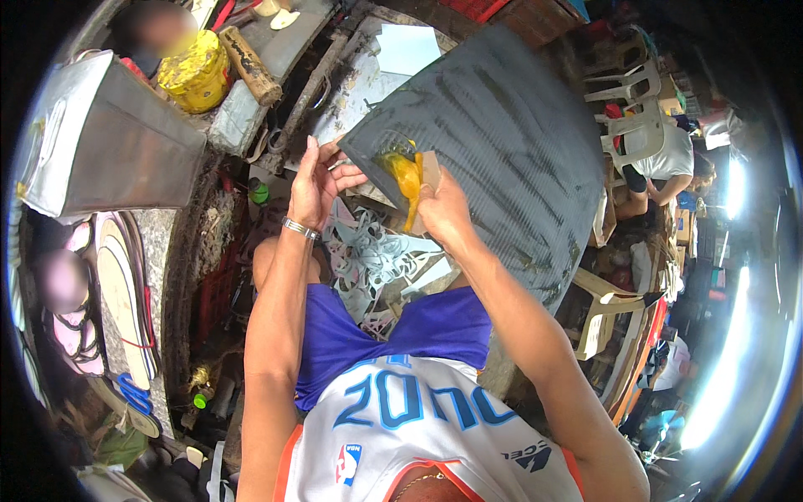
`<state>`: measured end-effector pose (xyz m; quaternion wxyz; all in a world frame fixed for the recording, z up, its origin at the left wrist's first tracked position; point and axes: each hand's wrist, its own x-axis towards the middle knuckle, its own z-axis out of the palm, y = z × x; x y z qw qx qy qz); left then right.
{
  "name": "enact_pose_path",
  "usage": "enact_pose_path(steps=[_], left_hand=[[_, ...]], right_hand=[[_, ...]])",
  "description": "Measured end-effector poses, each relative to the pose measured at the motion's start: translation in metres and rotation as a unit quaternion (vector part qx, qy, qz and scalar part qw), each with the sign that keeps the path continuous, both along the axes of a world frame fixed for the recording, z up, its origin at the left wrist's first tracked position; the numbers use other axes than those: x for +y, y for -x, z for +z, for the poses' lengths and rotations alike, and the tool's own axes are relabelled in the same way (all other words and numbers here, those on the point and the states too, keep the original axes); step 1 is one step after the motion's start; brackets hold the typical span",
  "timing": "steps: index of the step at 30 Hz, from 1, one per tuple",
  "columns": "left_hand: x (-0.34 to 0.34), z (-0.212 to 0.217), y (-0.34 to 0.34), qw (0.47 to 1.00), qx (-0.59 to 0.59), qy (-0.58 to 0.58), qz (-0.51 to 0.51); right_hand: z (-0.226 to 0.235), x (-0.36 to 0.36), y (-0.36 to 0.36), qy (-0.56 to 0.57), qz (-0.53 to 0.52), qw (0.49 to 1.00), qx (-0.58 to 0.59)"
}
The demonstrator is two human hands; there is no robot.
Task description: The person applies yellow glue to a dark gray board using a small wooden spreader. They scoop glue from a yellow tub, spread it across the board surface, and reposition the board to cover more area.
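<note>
A large dark grey ribbed sheet (502, 142) with black smears slants across my lap. On its left part lies a thick yellow glue-like blob (406, 174), part of it glossy and dark at the top. My right hand (446, 209) pinches a flat brown card-like piece (430, 170) against the blob's right side, and a yellow strand hangs down by it. My left hand (316, 188) is at the sheet's left corner, palm up with fingers apart. Its fingertips reach the sheet's edge; whether they bear its weight I cannot tell.
Pale cut-out straps (381, 259) lie piled below the sheet. A yellow-smeared bucket (194, 74) and a worn wooden block (249, 67) stand at upper left. Sole-shaped pieces (125, 293) lie at far left. White plastic chairs (631, 125) and a seated person (665, 159) are at right.
</note>
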<state>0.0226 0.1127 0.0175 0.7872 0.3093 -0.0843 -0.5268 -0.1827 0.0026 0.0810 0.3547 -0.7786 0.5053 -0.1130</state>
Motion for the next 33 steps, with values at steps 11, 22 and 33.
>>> enact_pose_path(steps=[11, 22, 33], left_hand=[[0.007, 0.003, -0.003, 0.994, 0.019, 0.083, -0.062], [0.01, 0.002, 0.003, 0.998, 0.044, -0.046, -0.015], [-0.032, 0.016, 0.019, 0.982, -0.178, -0.043, 0.05]], right_hand=[[0.061, 0.019, -0.035, -0.018, 0.151, 0.987, -0.061], [0.182, -0.118, 0.017, -0.367, 0.005, 0.82, -0.439], [0.195, -0.381, 0.041, -0.075, -0.127, 0.98, -0.135]])
